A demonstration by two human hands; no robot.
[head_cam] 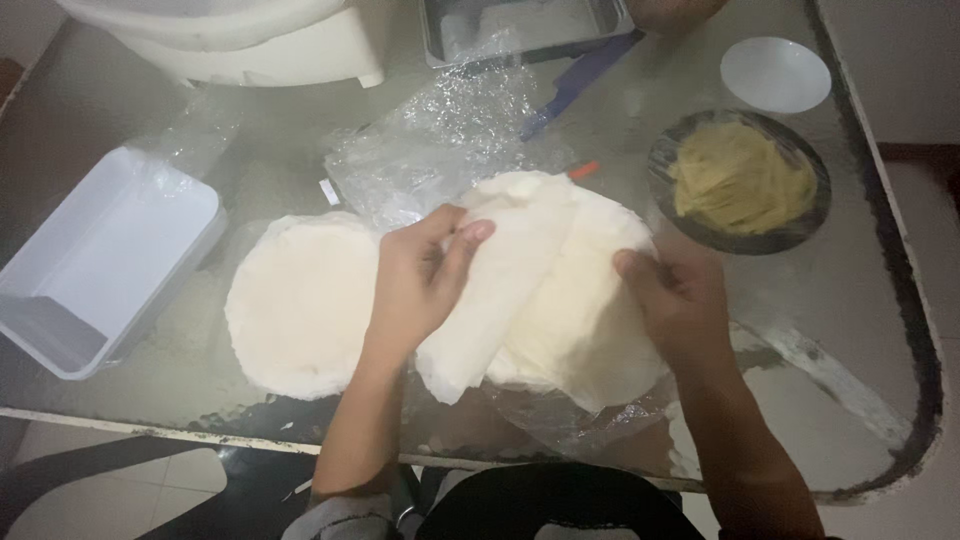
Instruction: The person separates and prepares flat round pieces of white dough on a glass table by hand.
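The stack of round white wrappers (pixel 580 300) lies close to the near edge of the glass desk (pixel 850 330), about midway along it, with only a narrow strip of glass between it and that edge. The left hand (pixel 420 285) pinches the top wrapper (pixel 500 280), thumb and fingers clamped on its lifted, folded-over edge. The right hand (pixel 680 300) lies flat on the stack's right side, fingers pressed down and not closed around anything (its thumb tip shows on the wrapper). A second pile of wrappers (pixel 300 300) sits just beside the left hand, toward the left, also near the near edge.

Open room is mostly at the desk's right near corner, where the glass curves round. Behind the stack, crumpled clear plastic (pixel 450 140) crowds the middle of the desk. A dark bowl of yellow shredded filling (pixel 740 180) stands near the right edge, with a small white dish (pixel 775 75) at the far right corner. A white plastic tray (pixel 100 260) sits at the left edge. At the far edge are a metal tray (pixel 525 25), a blue handle (pixel 575 85) and a large white appliance (pixel 250 35).

The glass is smeared and dusty; pale floor tiles show beneath it in dim light.
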